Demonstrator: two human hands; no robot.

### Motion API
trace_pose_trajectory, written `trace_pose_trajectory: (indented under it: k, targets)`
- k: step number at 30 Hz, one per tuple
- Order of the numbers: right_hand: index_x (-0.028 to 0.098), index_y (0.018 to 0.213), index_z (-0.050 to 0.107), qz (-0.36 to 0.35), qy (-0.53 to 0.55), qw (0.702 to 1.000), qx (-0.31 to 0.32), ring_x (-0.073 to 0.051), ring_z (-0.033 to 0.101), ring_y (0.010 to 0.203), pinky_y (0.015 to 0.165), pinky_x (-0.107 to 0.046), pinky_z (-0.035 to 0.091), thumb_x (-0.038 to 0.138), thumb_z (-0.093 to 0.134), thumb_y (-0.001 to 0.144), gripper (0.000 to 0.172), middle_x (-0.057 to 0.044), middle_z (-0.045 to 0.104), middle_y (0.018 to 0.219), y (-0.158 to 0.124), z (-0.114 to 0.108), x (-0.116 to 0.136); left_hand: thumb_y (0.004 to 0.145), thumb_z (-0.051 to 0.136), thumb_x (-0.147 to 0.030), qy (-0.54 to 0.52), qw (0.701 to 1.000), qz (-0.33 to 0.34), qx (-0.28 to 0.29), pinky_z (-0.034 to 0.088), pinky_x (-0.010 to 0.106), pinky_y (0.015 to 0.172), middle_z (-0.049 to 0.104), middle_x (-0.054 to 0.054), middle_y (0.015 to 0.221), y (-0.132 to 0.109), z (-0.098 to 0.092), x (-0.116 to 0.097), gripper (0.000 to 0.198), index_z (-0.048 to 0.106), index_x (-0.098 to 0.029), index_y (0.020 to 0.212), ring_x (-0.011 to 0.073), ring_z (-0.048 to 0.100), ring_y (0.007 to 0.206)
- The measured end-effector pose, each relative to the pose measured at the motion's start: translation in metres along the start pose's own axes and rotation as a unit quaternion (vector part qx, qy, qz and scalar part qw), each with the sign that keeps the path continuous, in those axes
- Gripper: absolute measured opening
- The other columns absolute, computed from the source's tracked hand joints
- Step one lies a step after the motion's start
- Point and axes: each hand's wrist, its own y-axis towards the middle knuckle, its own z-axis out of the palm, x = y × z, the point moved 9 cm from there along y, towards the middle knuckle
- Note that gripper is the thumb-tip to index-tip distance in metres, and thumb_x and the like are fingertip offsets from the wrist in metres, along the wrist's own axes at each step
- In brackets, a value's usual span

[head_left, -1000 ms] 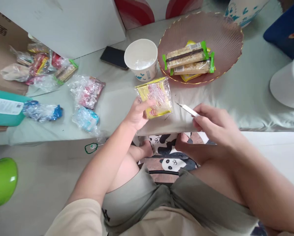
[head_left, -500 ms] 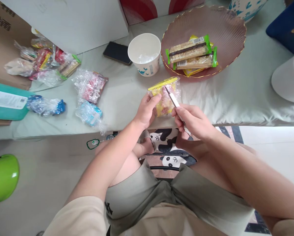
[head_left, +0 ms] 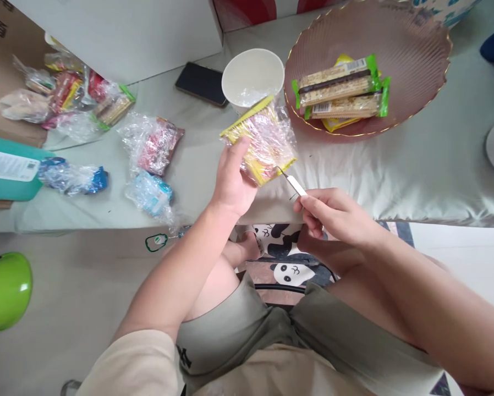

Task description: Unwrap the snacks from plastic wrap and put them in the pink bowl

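My left hand (head_left: 235,179) pinches a yellow-and-pink snack packet (head_left: 267,140) covered in crinkled clear wrap, holding it tilted above the front of the cloth-covered surface. In my right hand (head_left: 333,212) is a pair of tweezers (head_left: 295,183) with white arms and thin dark tips. One tip meets the packet's lower right edge; whether it pierces the wrap I cannot tell. Behind the packet stands a white paper tub (head_left: 253,74) with clear plastic film inside, its lower front partly hidden by the packet.
A pink ribbed bowl (head_left: 416,93) at the right holds wafer bars (head_left: 340,82). A black phone (head_left: 201,83) lies left of the tub. Wrapped snacks (head_left: 158,146), a blue packet (head_left: 150,192) and a snack pile (head_left: 73,96) are further left. A green bin (head_left: 5,291) stands on the floor.
My left hand has raised and tilted the packet toward the tub. The tweezers' tip has gone from the packet's upper middle to its lower right edge. The view has shifted slightly.
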Motion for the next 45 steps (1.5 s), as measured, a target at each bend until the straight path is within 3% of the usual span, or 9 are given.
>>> trace_pose_trajectory:
  k: [4,9,16,21,25,27,30,36,45]
  targets:
    - [0.021,0.1,0.063,-0.047,-0.128,0.988,-0.069,-0.017,0.056,0.052,0.053,-0.029,0.04,0.047,0.046,0.095,0.032,0.002,0.059,0.056,-0.002,-0.021,0.008,0.098,0.05,-0.061,0.014,0.999,0.003,-0.037,0.056,0.039,0.104,0.071,0.007,0.126,0.008,-0.017,0.003,0.039,0.062,-0.025,0.105,0.0272,0.057,0.14]
    - [0.023,0.101,0.073,-0.108,-0.419,0.857,-0.28,-0.025,0.067,0.082,0.063,-0.035,0.041,0.039,0.051,0.09,0.03,-0.01,0.073,0.101,-0.017,-0.066,0.021,0.094,0.065,-0.06,0.132,0.983,0.052,-0.119,0.056,0.029,0.083,0.065,0.003,0.114,0.001,-0.04,0.004,0.039,0.049,-0.031,0.113,0.0188,0.068,0.108]
    - [0.026,0.107,0.077,-0.102,-0.477,0.785,-0.381,-0.032,0.068,0.093,0.07,-0.041,0.043,0.032,0.058,0.089,0.027,-0.012,0.075,0.108,-0.028,-0.099,0.015,0.085,0.076,-0.034,0.359,0.931,0.048,-0.045,0.037,0.03,0.062,0.049,-0.006,0.068,-0.019,-0.021,-0.009,0.033,0.045,-0.026,0.088,0.0138,0.048,0.061]
    - [0.023,0.101,0.077,-0.197,-0.446,0.745,-0.456,-0.033,0.066,0.093,0.086,-0.05,0.046,0.025,0.059,0.086,0.023,-0.015,0.075,0.101,-0.046,-0.106,0.03,0.089,0.071,-0.048,0.556,0.83,-0.011,0.046,0.032,0.034,0.063,0.047,-0.003,0.052,-0.017,-0.013,-0.006,0.032,0.055,-0.025,0.074,0.0191,0.047,0.056]
    - [0.025,0.107,0.072,-0.373,-0.416,0.758,-0.337,-0.027,0.065,0.093,0.084,-0.042,0.049,0.04,0.065,0.089,0.025,-0.009,0.073,0.102,-0.045,-0.047,0.049,0.089,0.07,-0.05,0.594,0.802,0.009,0.065,0.03,0.033,0.062,0.05,-0.002,0.053,-0.016,-0.009,-0.006,0.038,0.053,-0.024,0.066,0.0176,0.043,0.054]
    - [0.026,0.117,0.07,-0.375,-0.447,0.762,-0.282,-0.028,0.062,0.1,0.085,-0.043,0.047,0.045,0.067,0.089,0.034,-0.009,0.072,0.111,-0.035,-0.017,0.047,0.089,0.069,-0.051,0.593,0.801,0.016,0.084,0.028,0.033,0.061,0.052,-0.002,0.056,-0.015,-0.006,-0.003,0.038,0.051,-0.024,0.069,0.0168,0.042,0.054]
    - [0.026,0.105,0.071,-0.342,-0.473,0.756,-0.296,-0.027,0.058,0.098,0.085,-0.042,0.043,0.036,0.061,0.095,0.017,-0.008,0.072,0.106,-0.022,-0.002,0.043,0.092,0.063,-0.052,0.588,0.799,0.017,0.127,0.027,0.033,0.06,0.053,-0.002,0.058,-0.015,-0.001,0.002,0.036,0.051,-0.024,0.073,0.0162,0.041,0.055]
    - [0.025,0.077,0.059,-0.349,-0.329,0.817,-0.319,-0.021,0.058,0.078,0.077,-0.038,0.046,0.027,0.056,0.094,0.017,-0.004,0.066,0.079,-0.029,-0.029,0.05,0.094,0.059,-0.052,0.583,0.798,-0.011,0.154,0.027,0.032,0.06,0.055,-0.002,0.063,-0.013,-0.003,0.007,0.034,0.052,-0.024,0.077,0.016,0.044,0.058]
    - [0.026,0.069,0.048,-0.143,-0.236,0.861,-0.428,-0.018,0.05,0.063,0.066,-0.037,0.043,0.02,0.055,0.072,0.009,0.0,0.054,0.066,-0.051,-0.096,0.024,0.085,0.071,-0.039,0.553,0.828,0.033,0.085,0.035,0.033,0.064,0.051,-0.004,0.065,-0.012,-0.01,-0.007,0.023,0.054,-0.025,0.085,0.0156,0.045,0.06]
